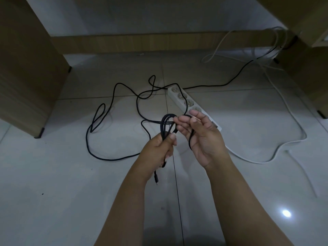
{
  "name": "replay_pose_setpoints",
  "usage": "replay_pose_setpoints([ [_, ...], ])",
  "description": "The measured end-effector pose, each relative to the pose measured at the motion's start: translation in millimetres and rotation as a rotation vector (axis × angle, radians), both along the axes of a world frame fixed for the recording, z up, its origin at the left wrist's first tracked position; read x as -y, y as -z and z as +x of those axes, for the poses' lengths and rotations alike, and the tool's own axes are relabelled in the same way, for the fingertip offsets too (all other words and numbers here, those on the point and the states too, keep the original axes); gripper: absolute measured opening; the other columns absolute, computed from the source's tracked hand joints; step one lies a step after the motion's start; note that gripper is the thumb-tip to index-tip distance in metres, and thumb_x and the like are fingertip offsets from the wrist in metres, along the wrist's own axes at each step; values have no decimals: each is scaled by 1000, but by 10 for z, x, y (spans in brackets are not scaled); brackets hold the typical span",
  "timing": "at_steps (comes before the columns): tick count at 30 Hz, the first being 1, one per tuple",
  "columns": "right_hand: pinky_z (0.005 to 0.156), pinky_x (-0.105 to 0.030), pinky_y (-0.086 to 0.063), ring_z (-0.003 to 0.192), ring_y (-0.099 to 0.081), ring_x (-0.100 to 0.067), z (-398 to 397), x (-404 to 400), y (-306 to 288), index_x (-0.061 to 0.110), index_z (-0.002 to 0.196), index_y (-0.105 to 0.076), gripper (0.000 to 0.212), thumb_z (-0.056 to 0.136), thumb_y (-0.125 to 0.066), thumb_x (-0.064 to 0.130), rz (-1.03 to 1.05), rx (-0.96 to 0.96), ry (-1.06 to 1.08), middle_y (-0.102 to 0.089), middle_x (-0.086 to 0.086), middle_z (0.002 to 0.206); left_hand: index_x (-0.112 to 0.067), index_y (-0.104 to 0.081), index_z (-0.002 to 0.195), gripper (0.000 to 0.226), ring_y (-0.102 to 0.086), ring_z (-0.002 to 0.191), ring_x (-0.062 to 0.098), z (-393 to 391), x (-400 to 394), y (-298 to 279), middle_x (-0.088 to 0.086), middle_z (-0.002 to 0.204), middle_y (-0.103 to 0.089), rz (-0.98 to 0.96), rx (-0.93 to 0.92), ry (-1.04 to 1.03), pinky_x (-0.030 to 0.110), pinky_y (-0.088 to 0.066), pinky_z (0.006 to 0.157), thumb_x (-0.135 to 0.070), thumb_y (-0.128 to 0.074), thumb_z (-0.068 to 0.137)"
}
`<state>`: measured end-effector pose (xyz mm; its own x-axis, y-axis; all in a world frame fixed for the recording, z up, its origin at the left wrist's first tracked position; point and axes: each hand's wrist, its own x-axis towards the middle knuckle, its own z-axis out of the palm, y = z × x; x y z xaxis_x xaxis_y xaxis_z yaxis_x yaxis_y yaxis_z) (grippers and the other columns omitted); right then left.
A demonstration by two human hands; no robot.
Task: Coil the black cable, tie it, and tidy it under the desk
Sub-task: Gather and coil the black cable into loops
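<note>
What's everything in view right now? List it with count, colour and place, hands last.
black cable: one, black, mostly sprawled in loose loops on the floor, a few loops gathered in the hands
power strip: one, white, on the floor beyond the hands
white cable: at least one, white, trailing across the floor at right
desk: one, light wood, panels left and right, rail across the back
floor: pale glossy tiles
left hand: grips the gathered loops
right hand: cable strand runs through its fingers
</note>
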<state>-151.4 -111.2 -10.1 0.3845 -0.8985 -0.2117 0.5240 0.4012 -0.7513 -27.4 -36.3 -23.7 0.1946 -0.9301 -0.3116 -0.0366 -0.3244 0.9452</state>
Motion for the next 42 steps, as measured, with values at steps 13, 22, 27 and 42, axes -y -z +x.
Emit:
replay_pose_setpoints([
  [13, 55, -25, -55, 58, -64, -19, 129, -124, -155, -9, 102, -64, 17, 93, -61, 5, -100, -522, -171, -66, -11, 66, -22, -59, 92, 19, -73, 84, 17, 73, 17, 55, 1, 88, -70, -140, -79, -331, 26, -59, 73, -31, -45, 103],
  [22, 57, -11, -43, 52, -57, 7, 102, -131, -215, 8, 79, -68, 11, 85, -72, 17, -167, -688, 40, -71, 0, 68, -11, -54, 90, 35, -46, 40, 19, -5, 5, -24, 4, 49, -52, -105, -102, -80, 30, -43, 48, -37, -37, 104],
  [27, 61, -14, -48, 59, -57, 1, 123, -134, -199, 12, 71, -66, 20, 83, -75, 24, -189, -709, 176, -64, 4, 65, -13, -52, 78, 35, -34, 40, 14, -33, 3, -57, -1, 48, -38, -20, -195, 22, 27, -39, 49, -37, -44, 102],
  [42, 82, -22, -47, 101, -69, -8, 76, -148, -126, 2, 108, -65, 28, 87, -68, 21, -174, -639, -307, -77, -3, 100, -9, -54, 84, 23, -45, 45, 15, -201, 56, -84, 3, 54, -47, 53, 113, 115, 22, -37, 45, -15, -39, 101],
])
